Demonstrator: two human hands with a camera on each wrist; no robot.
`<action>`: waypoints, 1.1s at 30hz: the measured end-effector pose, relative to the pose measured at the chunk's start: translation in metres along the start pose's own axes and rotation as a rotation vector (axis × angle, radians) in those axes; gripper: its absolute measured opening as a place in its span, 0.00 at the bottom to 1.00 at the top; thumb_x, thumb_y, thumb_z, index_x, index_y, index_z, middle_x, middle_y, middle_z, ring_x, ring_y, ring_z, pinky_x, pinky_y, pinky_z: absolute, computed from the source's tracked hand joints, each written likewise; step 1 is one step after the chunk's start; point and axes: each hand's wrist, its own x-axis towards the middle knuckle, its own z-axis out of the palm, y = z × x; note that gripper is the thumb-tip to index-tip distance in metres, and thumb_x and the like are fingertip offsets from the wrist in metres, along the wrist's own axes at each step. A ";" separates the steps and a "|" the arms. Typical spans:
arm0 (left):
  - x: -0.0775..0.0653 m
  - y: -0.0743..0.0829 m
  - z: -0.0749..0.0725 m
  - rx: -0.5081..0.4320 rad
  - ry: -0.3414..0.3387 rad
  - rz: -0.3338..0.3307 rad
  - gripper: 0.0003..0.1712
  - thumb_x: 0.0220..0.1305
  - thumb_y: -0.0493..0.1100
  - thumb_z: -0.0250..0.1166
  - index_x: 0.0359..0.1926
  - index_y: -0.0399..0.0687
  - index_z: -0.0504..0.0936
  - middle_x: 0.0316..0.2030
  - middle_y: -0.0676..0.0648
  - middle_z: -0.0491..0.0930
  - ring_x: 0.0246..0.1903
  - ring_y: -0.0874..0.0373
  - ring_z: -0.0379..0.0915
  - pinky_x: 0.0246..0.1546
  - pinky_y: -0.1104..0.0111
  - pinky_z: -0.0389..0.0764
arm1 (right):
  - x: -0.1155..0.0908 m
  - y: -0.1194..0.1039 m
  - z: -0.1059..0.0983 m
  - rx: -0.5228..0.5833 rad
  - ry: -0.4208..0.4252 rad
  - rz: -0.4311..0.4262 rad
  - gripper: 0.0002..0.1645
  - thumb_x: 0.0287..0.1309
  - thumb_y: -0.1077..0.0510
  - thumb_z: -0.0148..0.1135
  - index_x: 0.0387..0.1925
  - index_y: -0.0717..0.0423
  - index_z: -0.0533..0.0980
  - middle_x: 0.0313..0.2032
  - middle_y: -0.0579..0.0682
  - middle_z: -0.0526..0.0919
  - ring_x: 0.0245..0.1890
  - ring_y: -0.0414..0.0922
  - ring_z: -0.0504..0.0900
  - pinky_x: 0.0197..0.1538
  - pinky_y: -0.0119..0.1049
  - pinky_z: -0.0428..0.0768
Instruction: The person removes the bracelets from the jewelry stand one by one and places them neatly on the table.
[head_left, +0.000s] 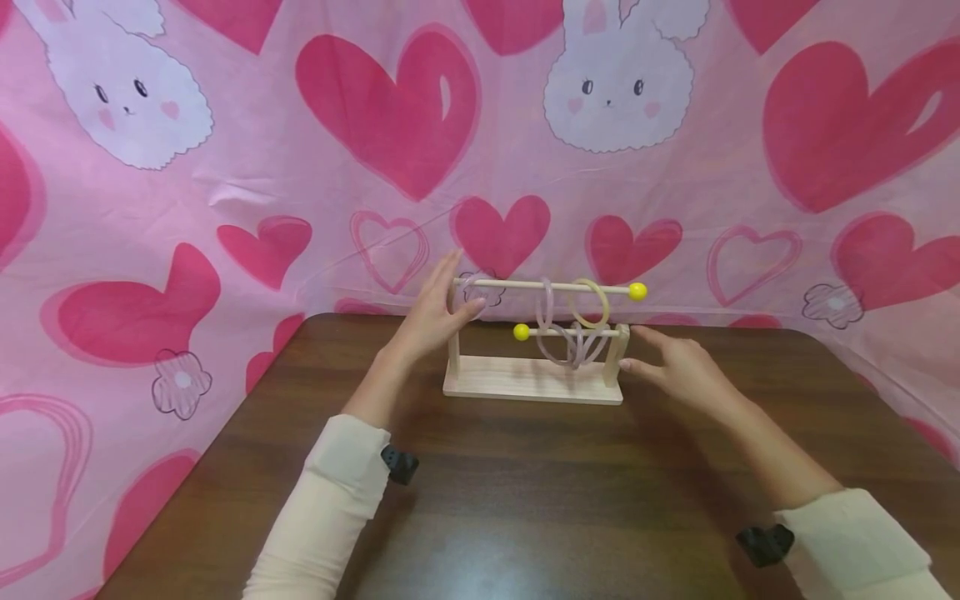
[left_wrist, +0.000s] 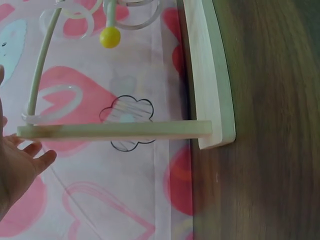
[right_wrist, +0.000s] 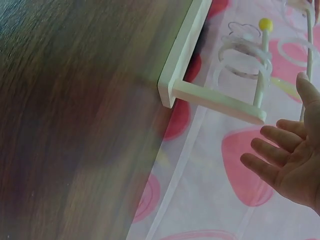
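"First, the nearest lots?"

"Two pale sleeves (head_left: pixel 315 517), cuffs turned back, each with a black device (head_left: pixel 399 464) at the wrist; beneath, one dark brown bench (head_left: pixel 487 500)."

"Hands?"

"Left hand (head_left: pixel 429 321): beside the top of the left post (left_wrist: pixel 115 131), fingers extended, thumb held apart. Right hand (head_left: pixel 690 375): beside the right post (right_wrist: pixel 220 102), fingers straight and spread, thumb apart. Neither pinches anything; contact with the posts, cannot tell."

"Main item, and its bearing?"

"Wooden ring rack (head_left: pixel 525 385), one, upright between the hands, towards the far side of the bench. Long axis runs left to right. Upper rod (head_left: pixel 510 286) points right from the left post, ending in a yellow ball (head_left: pixel 637 291); lower rod (right_wrist: pixel 259 95) points left from the right post, likewise tipped."

"Fittings?"

"Upper rod: clear ring (left_wrist: pixel 75 104) by the left post, pale purple ring (head_left: pixel 549 302) further along, yellow ring (head_left: pixel 605 306) nearest the ball. Lower rod: several overlapping translucent rings (head_left: pixel 576 350), count uncertain."

"Edges and room?"

"Widest room on the near side, with more at either end; behind the base, only a narrow strip before the far edge."

"Lastly?"

"Pink cloth (head_left: pixel 262 108), printed with hearts, rabbits and flowers, hanging beyond."
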 end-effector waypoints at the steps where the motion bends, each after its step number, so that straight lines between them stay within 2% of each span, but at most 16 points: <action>1: 0.000 0.000 0.001 0.000 0.000 -0.003 0.48 0.59 0.58 0.61 0.72 0.51 0.45 0.70 0.43 0.46 0.68 0.55 0.37 0.64 0.51 0.49 | 0.000 -0.001 0.001 -0.002 -0.003 -0.003 0.40 0.56 0.45 0.62 0.61 0.69 0.64 0.46 0.71 0.76 0.45 0.64 0.75 0.47 0.59 0.71; 9: 0.001 -0.001 0.007 -0.026 0.045 -0.014 0.44 0.60 0.53 0.62 0.72 0.52 0.49 0.69 0.42 0.48 0.67 0.53 0.41 0.62 0.47 0.52 | 0.002 -0.002 0.005 -0.013 0.003 -0.023 0.40 0.55 0.44 0.62 0.59 0.68 0.67 0.51 0.67 0.75 0.48 0.64 0.74 0.49 0.59 0.70; 14: 0.003 -0.008 0.014 -0.063 0.124 0.036 0.38 0.60 0.46 0.64 0.68 0.44 0.58 0.66 0.40 0.55 0.65 0.50 0.50 0.62 0.52 0.56 | 0.003 -0.003 0.006 -0.021 0.026 -0.022 0.37 0.55 0.46 0.63 0.58 0.68 0.68 0.49 0.66 0.76 0.46 0.63 0.75 0.48 0.59 0.71; 18: 0.003 -0.014 0.019 -0.142 0.173 0.069 0.31 0.61 0.40 0.62 0.63 0.39 0.64 0.63 0.41 0.60 0.63 0.50 0.54 0.62 0.56 0.56 | 0.004 -0.005 0.006 -0.022 0.028 -0.016 0.37 0.56 0.46 0.63 0.58 0.68 0.68 0.48 0.67 0.76 0.45 0.63 0.76 0.47 0.59 0.72; 26: 0.001 -0.021 0.024 -0.266 0.217 0.053 0.27 0.64 0.31 0.55 0.64 0.40 0.64 0.63 0.41 0.59 0.63 0.51 0.54 0.62 0.55 0.58 | 0.004 -0.012 0.006 -0.049 0.056 -0.017 0.37 0.56 0.46 0.63 0.59 0.66 0.67 0.44 0.68 0.78 0.42 0.63 0.77 0.45 0.59 0.72; 30: 0.001 -0.023 0.025 -0.315 0.229 0.051 0.26 0.65 0.31 0.52 0.65 0.40 0.63 0.64 0.41 0.59 0.62 0.48 0.56 0.60 0.55 0.61 | 0.008 -0.020 0.008 -0.041 0.103 -0.030 0.35 0.55 0.46 0.63 0.59 0.62 0.68 0.40 0.64 0.81 0.39 0.61 0.78 0.43 0.57 0.73; 33: 0.001 -0.023 0.025 -0.316 0.241 0.065 0.24 0.68 0.32 0.49 0.65 0.39 0.64 0.64 0.40 0.60 0.61 0.48 0.57 0.61 0.59 0.61 | 0.014 -0.026 0.009 -0.013 0.150 -0.041 0.33 0.55 0.47 0.64 0.58 0.59 0.70 0.38 0.61 0.82 0.38 0.59 0.78 0.41 0.55 0.73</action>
